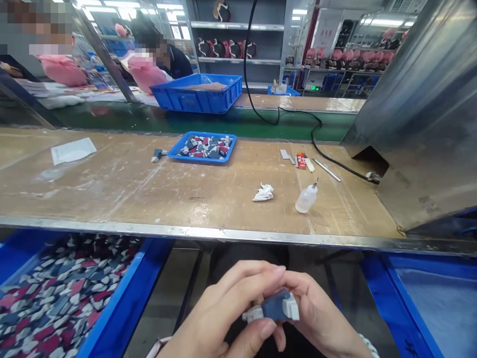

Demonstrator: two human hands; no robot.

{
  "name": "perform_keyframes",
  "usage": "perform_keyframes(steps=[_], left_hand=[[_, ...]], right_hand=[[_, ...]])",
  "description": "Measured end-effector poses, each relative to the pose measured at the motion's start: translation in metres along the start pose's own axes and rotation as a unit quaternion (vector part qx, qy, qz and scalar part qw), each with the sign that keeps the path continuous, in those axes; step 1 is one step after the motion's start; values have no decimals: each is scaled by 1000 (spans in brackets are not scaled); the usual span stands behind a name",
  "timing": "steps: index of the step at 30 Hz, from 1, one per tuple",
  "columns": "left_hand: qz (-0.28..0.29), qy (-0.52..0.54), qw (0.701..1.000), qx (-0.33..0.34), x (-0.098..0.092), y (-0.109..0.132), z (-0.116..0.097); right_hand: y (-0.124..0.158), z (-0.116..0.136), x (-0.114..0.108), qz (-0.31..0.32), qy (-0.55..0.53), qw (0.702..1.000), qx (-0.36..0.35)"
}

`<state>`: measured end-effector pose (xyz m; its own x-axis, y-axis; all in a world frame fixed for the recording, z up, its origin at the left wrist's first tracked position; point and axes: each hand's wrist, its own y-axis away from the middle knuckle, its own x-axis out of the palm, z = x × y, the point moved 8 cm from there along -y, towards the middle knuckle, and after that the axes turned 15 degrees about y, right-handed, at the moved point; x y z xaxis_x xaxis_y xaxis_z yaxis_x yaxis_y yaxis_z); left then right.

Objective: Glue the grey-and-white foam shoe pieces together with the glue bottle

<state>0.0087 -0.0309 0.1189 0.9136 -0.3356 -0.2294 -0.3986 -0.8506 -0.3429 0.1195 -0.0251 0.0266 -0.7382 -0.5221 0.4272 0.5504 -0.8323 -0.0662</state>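
Note:
My left hand (234,308) is wrapped around a small grey-blue and white piece (278,306), low in front of the table's edge. My right hand (315,308) closes on the same piece from the right, its fingertips meeting those of my left hand above it. The white end of the piece points right. Parts of the piece lie hidden behind my fingers. A similar piece (158,155) lies on the table beside a blue tray (203,160) of grey, white and dark red pieces.
A large blue bin (122,303) of similar pieces stands lower left, another blue bin (421,308) lower right. On the table (208,199) are a bottle (306,199), crumpled tissue (264,193) and small tools. A metal duct (421,124) rises at right. Two people are across at upper left.

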Motion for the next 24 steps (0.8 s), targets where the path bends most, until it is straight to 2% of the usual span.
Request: perform_keyframes(steps=[3, 6, 8, 14, 24], left_hand=[[45, -14, 999, -2, 7, 0, 1], [118, 3, 993, 9, 17, 0, 1], [146, 9, 989, 19, 21, 0, 0], [189, -42, 981, 17, 25, 4, 3], [259, -148, 953, 52, 38, 20, 9]], right_hand=[[8, -20, -3, 16, -51, 997, 50], [16, -35, 0, 54, -85, 992, 79], [20, -44, 2, 70, -124, 986, 87], [27, -62, 6, 92, -234, 963, 99], [39, -107, 17, 121, -222, 946, 203]])
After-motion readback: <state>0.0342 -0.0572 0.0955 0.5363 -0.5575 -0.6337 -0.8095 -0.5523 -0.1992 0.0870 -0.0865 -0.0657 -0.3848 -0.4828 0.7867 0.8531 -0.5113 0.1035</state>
